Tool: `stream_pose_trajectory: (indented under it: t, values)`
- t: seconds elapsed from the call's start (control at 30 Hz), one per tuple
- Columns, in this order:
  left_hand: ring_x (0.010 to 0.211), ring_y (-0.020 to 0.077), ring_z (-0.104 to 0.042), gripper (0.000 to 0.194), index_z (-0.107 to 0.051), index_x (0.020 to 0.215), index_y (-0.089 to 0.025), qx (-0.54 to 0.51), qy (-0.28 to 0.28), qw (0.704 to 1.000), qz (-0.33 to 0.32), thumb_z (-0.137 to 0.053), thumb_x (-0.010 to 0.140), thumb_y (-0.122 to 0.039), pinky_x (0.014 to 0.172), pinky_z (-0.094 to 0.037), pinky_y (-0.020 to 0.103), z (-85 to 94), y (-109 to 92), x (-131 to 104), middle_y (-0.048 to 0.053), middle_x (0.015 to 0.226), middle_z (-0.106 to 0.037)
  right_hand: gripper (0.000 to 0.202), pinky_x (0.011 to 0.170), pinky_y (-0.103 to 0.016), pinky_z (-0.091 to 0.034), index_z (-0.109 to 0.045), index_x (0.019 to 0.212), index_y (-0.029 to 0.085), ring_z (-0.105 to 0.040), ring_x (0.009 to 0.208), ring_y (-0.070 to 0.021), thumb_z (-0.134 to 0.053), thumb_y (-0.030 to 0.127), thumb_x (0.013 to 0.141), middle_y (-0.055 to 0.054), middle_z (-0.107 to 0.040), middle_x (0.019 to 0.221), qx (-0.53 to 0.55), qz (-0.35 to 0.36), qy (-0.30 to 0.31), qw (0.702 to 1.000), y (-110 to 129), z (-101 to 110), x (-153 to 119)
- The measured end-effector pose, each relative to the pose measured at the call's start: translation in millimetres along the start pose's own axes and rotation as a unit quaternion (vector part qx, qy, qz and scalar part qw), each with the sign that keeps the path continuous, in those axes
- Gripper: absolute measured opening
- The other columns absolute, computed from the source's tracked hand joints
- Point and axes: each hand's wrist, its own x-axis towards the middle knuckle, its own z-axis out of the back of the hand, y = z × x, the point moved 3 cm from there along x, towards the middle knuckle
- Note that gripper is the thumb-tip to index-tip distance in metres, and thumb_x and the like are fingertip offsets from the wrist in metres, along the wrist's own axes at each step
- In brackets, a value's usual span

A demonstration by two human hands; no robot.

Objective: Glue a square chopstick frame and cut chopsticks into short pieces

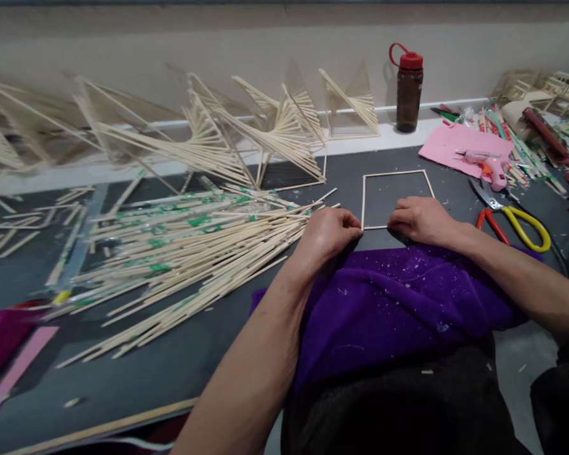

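A square frame of thin wooden sticks (363, 196) lies flat on the dark table in front of me. My left hand (330, 229) pinches its near left corner between thumb and fingers. On the near side of the frame, my right hand (418, 218) has its fingers bent and closed over the near stick, hiding the near right corner. A purple cloth (398, 297) dotted with pale specks hangs over the table edge under my wrists. Left of my left hand spreads a pile of loose wooden sticks (227, 253), some in green-printed wrappers.
Twisted stick models (284, 136) line the wall. A brown bottle (409, 95) with a red lid stands behind. At right are a pink glue gun (495, 167) on a pink sheet (448, 144), scissors (521, 221) with red and yellow handles, and a heap of wrapped sticks (526, 151).
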Motion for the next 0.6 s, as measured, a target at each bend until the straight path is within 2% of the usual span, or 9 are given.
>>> stream_pose_trajectory:
  t: [0.6]
  values:
    - [0.065, 0.0183, -0.062, 0.017, -0.077, 0.080, -0.020, -0.017, -0.010, 1.000, 0.000, -0.065, 0.069, -0.026, 0.067, -0.045, 0.031, -3.7, 0.3, 0.7, 0.005, 0.072, -0.072, 0.025, 0.064, -0.029, -0.033, -0.069, 0.094, 0.022, -0.057, 0.085, -0.0170, -0.045, 0.018, 0.091, -0.005, -0.066, 0.095, 0.021, -0.012, 0.036, 0.999, 3.0, 6.9, 0.8]
